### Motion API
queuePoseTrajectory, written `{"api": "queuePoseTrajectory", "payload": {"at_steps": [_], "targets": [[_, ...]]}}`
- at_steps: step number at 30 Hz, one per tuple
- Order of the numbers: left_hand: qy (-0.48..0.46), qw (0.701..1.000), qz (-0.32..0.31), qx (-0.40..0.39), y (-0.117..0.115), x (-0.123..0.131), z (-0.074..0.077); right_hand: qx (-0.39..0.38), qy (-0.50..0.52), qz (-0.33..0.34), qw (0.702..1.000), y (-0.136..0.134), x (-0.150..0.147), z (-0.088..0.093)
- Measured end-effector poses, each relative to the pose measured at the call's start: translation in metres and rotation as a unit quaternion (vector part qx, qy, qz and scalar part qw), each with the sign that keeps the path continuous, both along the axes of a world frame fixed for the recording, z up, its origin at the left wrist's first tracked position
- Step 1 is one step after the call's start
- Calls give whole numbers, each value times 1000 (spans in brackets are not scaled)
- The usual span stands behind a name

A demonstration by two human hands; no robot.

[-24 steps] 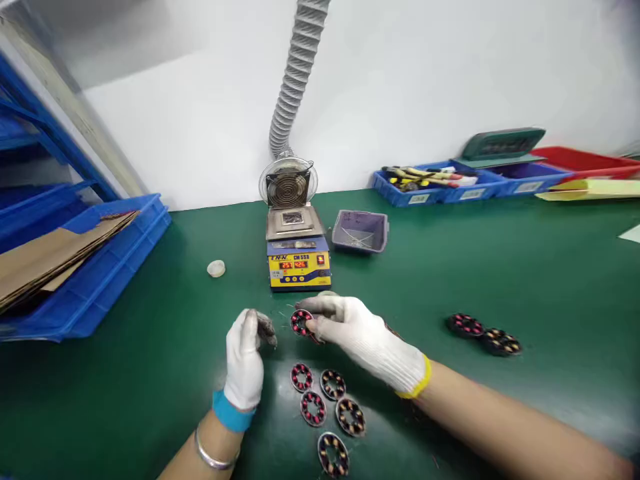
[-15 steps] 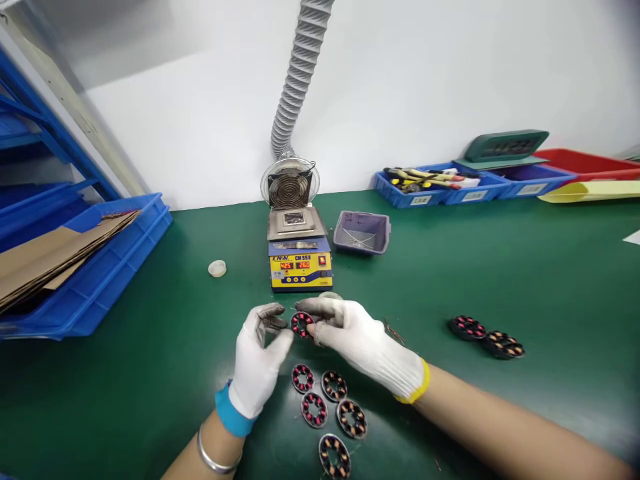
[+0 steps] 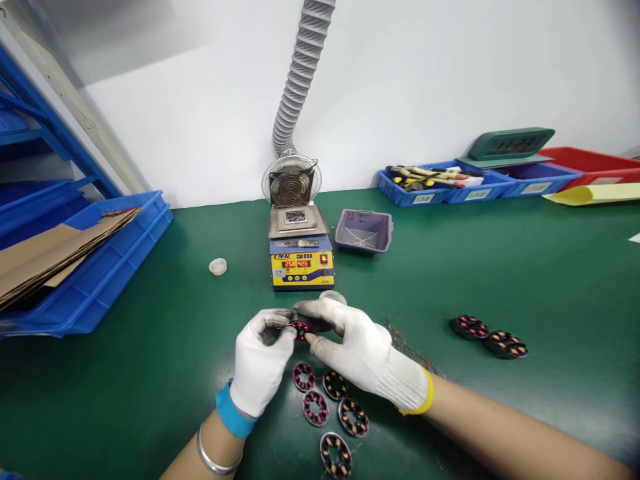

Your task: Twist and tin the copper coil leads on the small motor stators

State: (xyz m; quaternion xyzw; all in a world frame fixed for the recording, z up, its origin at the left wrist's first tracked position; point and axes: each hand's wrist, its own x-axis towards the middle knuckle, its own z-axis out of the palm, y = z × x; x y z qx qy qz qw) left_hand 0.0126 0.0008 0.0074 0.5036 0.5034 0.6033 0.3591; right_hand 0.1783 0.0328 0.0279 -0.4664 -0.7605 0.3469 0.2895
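A small motor stator (image 3: 301, 328), a ring with red windings, is held tilted just in front of the solder pot. My right hand (image 3: 350, 340), in a white glove with darkened fingertips, grips it between thumb and fingers from the right. From the left, my left hand (image 3: 263, 353), also gloved, pinches at the stator's edge; its fingertips partly hide what they grip, perhaps a thin wire. Below the hands lie loose stators: two with red windings (image 3: 315, 408) and several with copper-coloured ones (image 3: 353, 417).
The solder pot (image 3: 303, 273) stands ahead, under a fan and grey hose (image 3: 303, 67). A purple-grey bin (image 3: 364, 233) sits beside it. Wire scraps (image 3: 407, 347) and two stacks of stators (image 3: 505, 345) lie right. Left are a small white cap (image 3: 217, 267) and a blue crate (image 3: 125, 257).
The held stator has tilted, its face turning downward, and my right fingers now cover its top. My left fingertips have closed in on its edge. More wire scraps show by my right wrist.
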Motion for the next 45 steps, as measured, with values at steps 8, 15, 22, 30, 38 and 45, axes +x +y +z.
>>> {"api": "queuePoseTrajectory", "payload": {"at_steps": [8,15,22,30,38,45], "targets": [[-139,981,-76,-115,4,-8,3,-25,24,36,999,-1,0,6],[-96,988,-100,-70,-1,-6,5,-141,108,42,983,5,-5,6],[44,998,34,-13,0,-8,7,-129,49,40,990,2,-2,5],[3,999,-6,-38,2,-19,9,-173,102,19,979,9,-1,2],[46,999,5,-18,-6,-13,16,-195,129,15,972,9,-3,2],[-2,999,-15,-36,-4,-18,10,-195,147,-8,970,10,-5,6]]}}
